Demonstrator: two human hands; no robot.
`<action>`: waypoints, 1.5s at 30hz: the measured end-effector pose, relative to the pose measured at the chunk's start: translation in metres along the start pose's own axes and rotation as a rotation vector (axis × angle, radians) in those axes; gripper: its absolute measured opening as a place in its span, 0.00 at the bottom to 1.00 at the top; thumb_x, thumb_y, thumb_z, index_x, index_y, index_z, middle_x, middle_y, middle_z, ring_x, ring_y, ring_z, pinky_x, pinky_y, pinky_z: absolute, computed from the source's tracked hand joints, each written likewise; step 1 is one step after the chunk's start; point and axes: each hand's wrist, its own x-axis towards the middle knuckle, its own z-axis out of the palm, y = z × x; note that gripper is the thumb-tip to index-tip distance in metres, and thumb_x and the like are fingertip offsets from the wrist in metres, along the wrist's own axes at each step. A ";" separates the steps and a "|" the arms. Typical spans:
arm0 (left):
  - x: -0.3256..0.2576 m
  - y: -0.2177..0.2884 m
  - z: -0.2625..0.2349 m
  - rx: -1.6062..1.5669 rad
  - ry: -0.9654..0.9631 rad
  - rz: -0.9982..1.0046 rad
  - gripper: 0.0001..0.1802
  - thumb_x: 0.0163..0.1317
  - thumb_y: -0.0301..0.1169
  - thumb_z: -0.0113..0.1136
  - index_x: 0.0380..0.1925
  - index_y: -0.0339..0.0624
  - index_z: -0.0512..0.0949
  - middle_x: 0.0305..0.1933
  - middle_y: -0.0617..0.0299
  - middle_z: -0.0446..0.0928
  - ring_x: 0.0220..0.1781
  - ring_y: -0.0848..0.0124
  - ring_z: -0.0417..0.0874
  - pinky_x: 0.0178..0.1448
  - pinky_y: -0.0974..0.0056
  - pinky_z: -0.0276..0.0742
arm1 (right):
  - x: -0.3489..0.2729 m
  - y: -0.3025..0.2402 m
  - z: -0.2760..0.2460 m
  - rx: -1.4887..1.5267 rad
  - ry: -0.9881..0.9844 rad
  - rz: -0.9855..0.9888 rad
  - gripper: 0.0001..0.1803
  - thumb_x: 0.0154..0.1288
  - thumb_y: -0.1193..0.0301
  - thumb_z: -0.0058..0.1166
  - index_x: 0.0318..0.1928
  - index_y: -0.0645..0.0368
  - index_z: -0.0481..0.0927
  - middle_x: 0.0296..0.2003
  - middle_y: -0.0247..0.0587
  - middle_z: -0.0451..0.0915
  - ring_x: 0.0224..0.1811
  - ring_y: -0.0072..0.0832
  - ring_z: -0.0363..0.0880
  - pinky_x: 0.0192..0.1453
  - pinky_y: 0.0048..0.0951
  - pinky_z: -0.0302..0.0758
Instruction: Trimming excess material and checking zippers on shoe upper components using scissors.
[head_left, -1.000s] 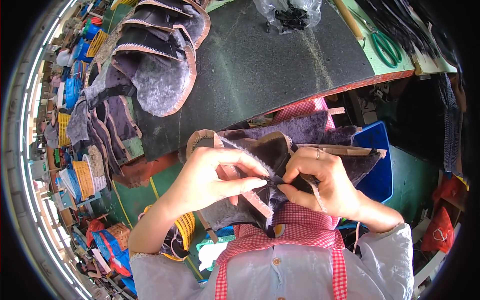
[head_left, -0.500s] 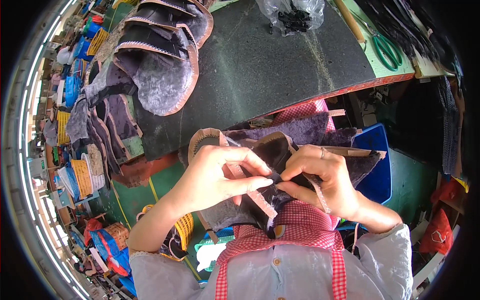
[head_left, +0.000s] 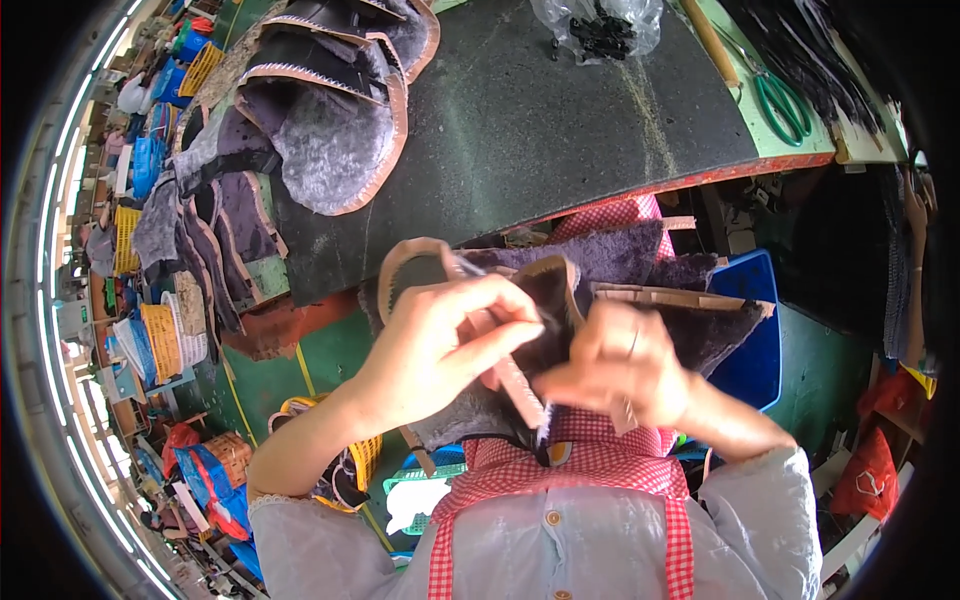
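Close to my chest, both hands work on a dark purple furry shoe-lining piece [head_left: 620, 255] edged with tan trim. My left hand [head_left: 440, 340] pinches its tan edge strip between thumb and fingers. My right hand [head_left: 625, 365], a ring on one finger, grips the same piece from the right, fingers curled over the fur. A tan strip [head_left: 520, 390] hangs down between the hands toward my red checked apron [head_left: 590, 470]. More of the furry piece lies over my lap, partly hidden by the hands.
A dark worktable [head_left: 540, 130] lies ahead with a pile of similar furry pieces [head_left: 320, 130] at its left, a clear bag of small black parts [head_left: 600, 25] and green-handled scissors [head_left: 780, 100] at the far side. A blue bin [head_left: 750, 340] stands to the right; baskets crowd the floor left.
Both hands have shifted slightly on the furry piece; my left thumb and fingers slid along the tan edge and my right hand turned its fingers further over the fur.
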 end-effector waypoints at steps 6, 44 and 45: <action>0.014 0.017 -0.016 0.904 0.148 0.558 0.17 0.48 0.37 0.74 0.34 0.43 0.80 0.51 0.58 0.73 0.60 0.57 0.72 0.59 0.52 0.67 | -0.007 -0.003 0.007 -0.036 0.046 0.018 0.15 0.42 0.74 0.73 0.35 0.52 0.89 0.30 0.29 0.70 0.27 0.23 0.74 0.25 0.26 0.71; -0.007 -0.058 -0.042 -0.815 0.130 0.314 0.48 0.56 0.52 0.68 0.67 0.29 0.63 0.66 0.51 0.71 0.67 0.62 0.74 0.72 0.53 0.69 | 0.102 0.023 -0.017 0.242 0.295 0.120 0.07 0.61 0.79 0.65 0.40 0.64 0.85 0.43 0.39 0.84 0.47 0.27 0.82 0.56 0.29 0.76; -0.010 -0.061 -0.036 -0.945 0.125 0.229 0.44 0.59 0.46 0.65 0.68 0.29 0.62 0.67 0.49 0.71 0.68 0.60 0.74 0.72 0.53 0.69 | 0.103 0.017 -0.023 0.156 0.261 0.053 0.12 0.59 0.79 0.67 0.44 0.64 0.84 0.46 0.40 0.83 0.47 0.28 0.82 0.55 0.29 0.76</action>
